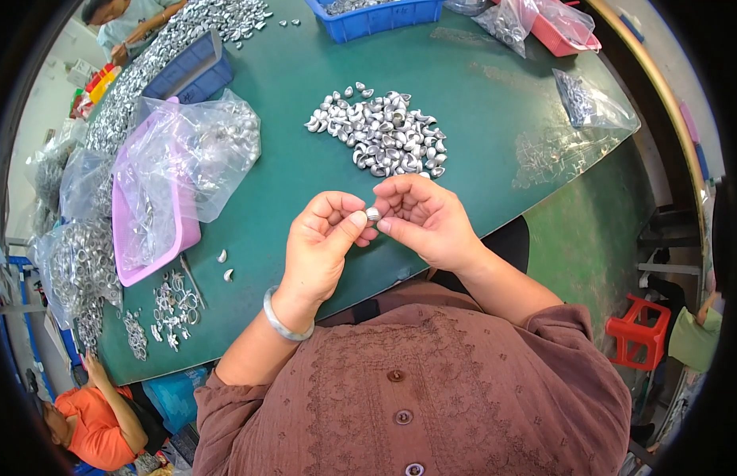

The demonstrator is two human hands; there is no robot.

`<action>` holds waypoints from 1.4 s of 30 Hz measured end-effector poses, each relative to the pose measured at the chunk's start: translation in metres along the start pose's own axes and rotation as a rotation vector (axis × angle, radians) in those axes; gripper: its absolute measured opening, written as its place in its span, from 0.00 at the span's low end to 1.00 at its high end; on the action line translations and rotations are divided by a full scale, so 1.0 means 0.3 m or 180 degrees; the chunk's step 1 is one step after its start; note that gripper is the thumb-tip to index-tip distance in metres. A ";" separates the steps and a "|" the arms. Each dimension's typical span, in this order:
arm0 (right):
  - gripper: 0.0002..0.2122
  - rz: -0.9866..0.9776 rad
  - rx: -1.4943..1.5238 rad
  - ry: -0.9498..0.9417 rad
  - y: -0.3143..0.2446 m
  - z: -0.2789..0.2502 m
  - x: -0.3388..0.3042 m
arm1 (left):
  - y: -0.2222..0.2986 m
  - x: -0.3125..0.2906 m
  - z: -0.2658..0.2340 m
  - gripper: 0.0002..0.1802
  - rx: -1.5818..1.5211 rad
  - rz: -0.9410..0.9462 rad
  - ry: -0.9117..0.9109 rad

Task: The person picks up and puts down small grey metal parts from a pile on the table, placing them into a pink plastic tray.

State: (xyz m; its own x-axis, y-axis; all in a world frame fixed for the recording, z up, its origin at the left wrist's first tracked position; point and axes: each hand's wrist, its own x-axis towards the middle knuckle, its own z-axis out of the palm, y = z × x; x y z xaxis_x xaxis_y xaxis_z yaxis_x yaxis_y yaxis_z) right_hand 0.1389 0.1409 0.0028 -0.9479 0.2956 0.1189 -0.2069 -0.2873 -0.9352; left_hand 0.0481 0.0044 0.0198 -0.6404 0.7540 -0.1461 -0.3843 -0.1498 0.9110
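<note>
Between my two hands is a small, rounded, silvery metal piece point(373, 214) with dark grooves. My left hand point(325, 238) pinches it between thumb and fingers. The thumb and fingertips of my right hand point(426, 220) close on its other side. Just beyond my hands, a heap of small curved silver metal pieces point(392, 131) lies on the green table point(277, 151). Two loose pieces like them, one a curved silver piece point(228, 275), rest to the left of my left forearm. What is inside the held piece cannot be made out.
At left stand a pink basket point(186, 226) with a clear plastic bag point(218, 143), a blue bin point(195, 75) and scattered metal rings point(175, 305). A blue tray point(376, 20) and a red basket point(566, 36) sit far off. Two other people point(99, 424) point(138, 24) are at the table's left side.
</note>
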 end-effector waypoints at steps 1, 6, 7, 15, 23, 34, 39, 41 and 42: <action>0.13 -0.0043 -0.0068 0.0024 -0.001 0.002 0.000 | 0.000 0.000 -0.001 0.05 -0.0048 -0.0028 0.0001; 0.13 -0.0485 -0.0740 0.0143 0.007 0.008 0.000 | 0.002 -0.001 -0.005 0.07 -0.0152 -0.0135 -0.0032; 0.13 -0.0543 -0.0803 0.0153 0.008 0.009 0.000 | 0.001 -0.001 -0.005 0.07 -0.0117 -0.0117 -0.0029; 0.14 -0.0825 -0.0954 0.0154 0.024 0.018 0.002 | -0.005 0.006 -0.030 0.08 -0.0758 -0.0691 -0.0138; 0.07 -0.0772 -0.1433 0.0124 -0.012 0.023 0.008 | -0.024 0.019 -0.054 0.07 -0.1571 -0.0875 -0.0501; 0.04 -0.1090 -0.1665 0.0192 -0.012 0.033 0.006 | -0.038 0.012 -0.060 0.11 -0.1344 -0.0716 -0.0516; 0.05 -0.1174 -0.1751 0.0176 -0.009 0.032 0.009 | -0.034 0.008 -0.056 0.12 -0.1147 -0.0683 -0.0424; 0.05 -0.1149 -0.1743 0.0184 -0.011 0.036 0.008 | -0.031 0.006 -0.055 0.12 -0.1125 -0.0671 -0.0412; 0.05 -0.1136 -0.1738 0.0187 -0.011 0.037 0.007 | -0.031 0.006 -0.054 0.12 -0.1114 -0.0666 -0.0405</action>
State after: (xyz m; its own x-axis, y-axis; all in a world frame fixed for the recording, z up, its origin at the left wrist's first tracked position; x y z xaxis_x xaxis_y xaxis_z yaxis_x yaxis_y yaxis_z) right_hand 0.1350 0.1325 0.0100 -0.8256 0.3410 0.4495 -0.3389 0.3373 -0.8783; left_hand 0.0397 -0.0034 0.0048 -0.4458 0.8609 -0.2451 -0.7138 -0.1768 0.6776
